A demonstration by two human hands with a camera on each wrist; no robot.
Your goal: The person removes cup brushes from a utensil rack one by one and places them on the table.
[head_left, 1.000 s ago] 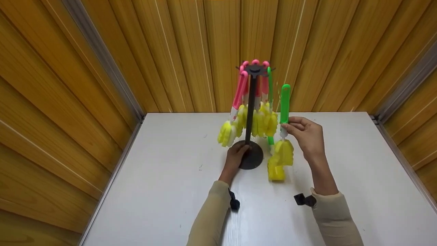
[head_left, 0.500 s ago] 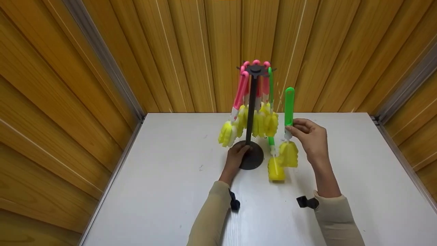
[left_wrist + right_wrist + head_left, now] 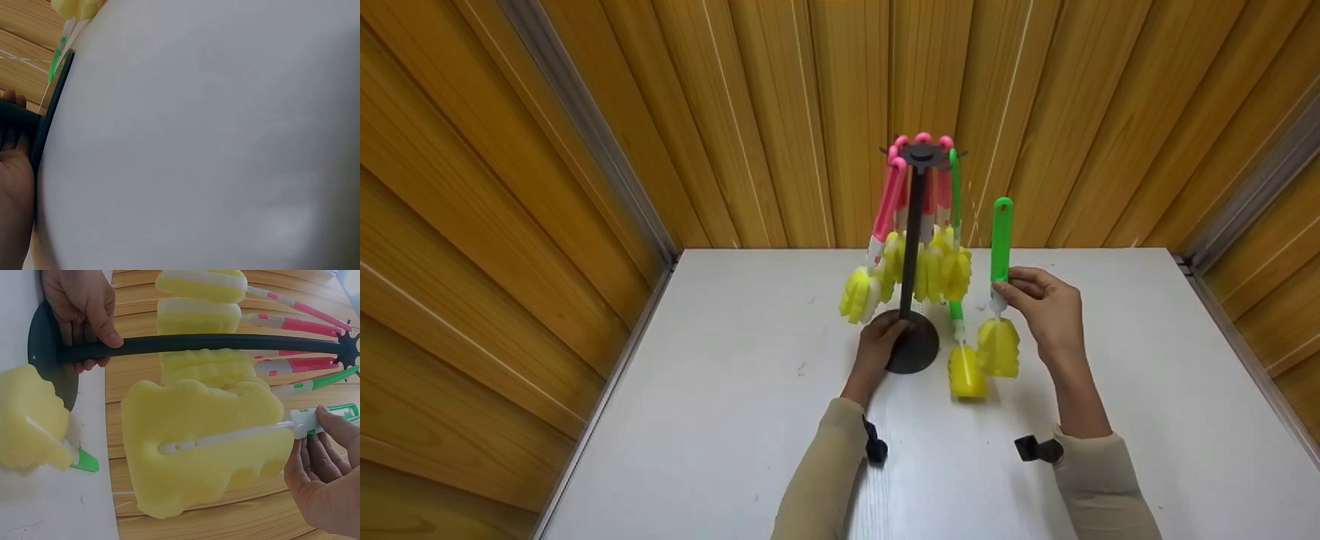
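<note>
My left hand (image 3: 877, 346) grips the foot of the black stand's pole (image 3: 913, 247), low by its round base (image 3: 915, 352). Around the stand's hooked top hang several pink-handled sponge brushes (image 3: 887, 206) and a green-handled one (image 3: 956, 199), yellow heads down. My right hand (image 3: 1046, 307) pinches another green-handled sponge brush (image 3: 1001, 240) near the white neck, upright with its yellow head below. The right wrist view shows thumb and fingertips at that neck, the sponge (image 3: 202, 439) large in front of the stand. One more green-handled sponge brush (image 3: 967, 371) lies on the table beside the base.
The white table (image 3: 720, 420) meets wood-look panel walls (image 3: 780, 120) at the back and on both sides. A grey metal strip (image 3: 607, 142) runs up the left corner. Black wrist cameras (image 3: 1039, 448) sit at the cuffs.
My right hand has moved right and slightly down with its green-handled sponge brush, farther from the stand. More of the sponge brush on the table shows now. The left hand stays on the pole.
</note>
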